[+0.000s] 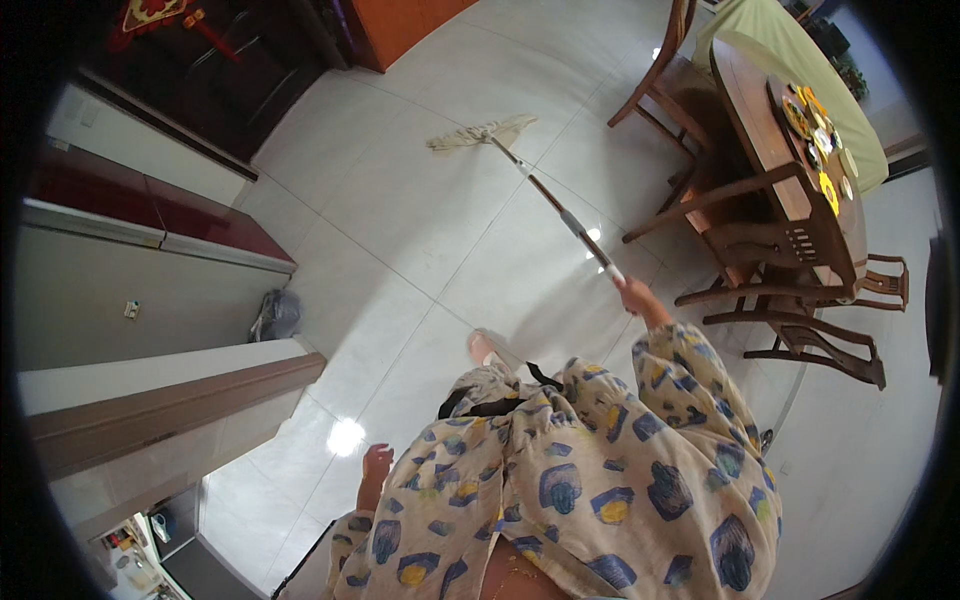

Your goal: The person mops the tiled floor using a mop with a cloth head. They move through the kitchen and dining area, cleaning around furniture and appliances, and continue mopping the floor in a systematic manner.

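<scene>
My right hand [640, 297] is closed around the upper part of a mop handle [574, 225]. The handle slopes away from me to a flat mop head [484, 135] with a pale, crumpled cloth cover. That head rests on the light tiled floor [390, 217]. Down at my left side hangs my left hand [377, 459], holding nothing visible, with its fingers curled and partly turned from view. One foot in a pink slipper [480, 346] shows below my patterned clothing.
To the right stand wooden chairs [757, 240] around a wooden table [765, 135] bearing several dishes. A dark bag [276, 315] sits by the cabinet [210, 225] on the left. Beyond it is a dark door [225, 82]. An orange-brown wooden panel [405, 26] stands at the far end.
</scene>
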The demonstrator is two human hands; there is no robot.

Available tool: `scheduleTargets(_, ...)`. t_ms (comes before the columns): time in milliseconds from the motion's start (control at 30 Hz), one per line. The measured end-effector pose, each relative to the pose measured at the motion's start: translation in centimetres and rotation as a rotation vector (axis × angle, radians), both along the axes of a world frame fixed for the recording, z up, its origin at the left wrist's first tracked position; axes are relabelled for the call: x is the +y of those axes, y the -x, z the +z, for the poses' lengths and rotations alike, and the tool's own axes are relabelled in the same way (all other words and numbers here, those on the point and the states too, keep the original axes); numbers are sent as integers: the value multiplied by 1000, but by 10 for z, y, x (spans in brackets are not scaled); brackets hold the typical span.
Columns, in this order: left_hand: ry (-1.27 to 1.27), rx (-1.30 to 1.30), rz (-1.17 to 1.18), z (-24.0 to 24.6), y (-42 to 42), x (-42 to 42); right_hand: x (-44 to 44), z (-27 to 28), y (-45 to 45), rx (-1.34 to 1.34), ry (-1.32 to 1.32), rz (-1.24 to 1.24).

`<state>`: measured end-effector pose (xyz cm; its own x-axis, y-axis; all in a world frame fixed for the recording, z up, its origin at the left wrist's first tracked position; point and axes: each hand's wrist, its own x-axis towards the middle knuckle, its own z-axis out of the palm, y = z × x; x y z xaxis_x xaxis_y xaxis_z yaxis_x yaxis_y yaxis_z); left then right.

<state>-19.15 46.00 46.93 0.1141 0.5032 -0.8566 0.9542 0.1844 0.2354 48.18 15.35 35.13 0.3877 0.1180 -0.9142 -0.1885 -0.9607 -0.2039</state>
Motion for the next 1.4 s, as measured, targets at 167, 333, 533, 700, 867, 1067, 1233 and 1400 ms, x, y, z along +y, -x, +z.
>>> scheduleTargets(167, 83, 69, -448, -24, -100, -12, -144, 78, 135, 27, 22, 31)
scheduleTargets(333, 60, -247, -901, -68, -267, -90, -261, 211, 247, 108, 2, -203)
scheduleTargets(533, 118, -669, -1397, -77, -390, -287, -304, 401, 269, 223, 144, -411)
scheduleTargets(700, 324, -767, -1638, -43, -443, -379, -305, 477, 251, 185, 382, -251)
scheduleTargets(867, 450, -1064, -1726, -33, -465, -402, -304, 515, 227, 68, 466, -38)
scheduleTargets(1067, 400, -1243, -1472, -13, -467, -380, -241, 554, 159, 61, 532, 194)
scheduleTargets(1233, 461, -1163, -1300, 32, -505, -343, -216, 585, 91, 58, 407, -65)
scheduleTargets(1400, 386, -1099, -1083, 60, -497, -271, -207, 586, 40, 161, 312, -221)
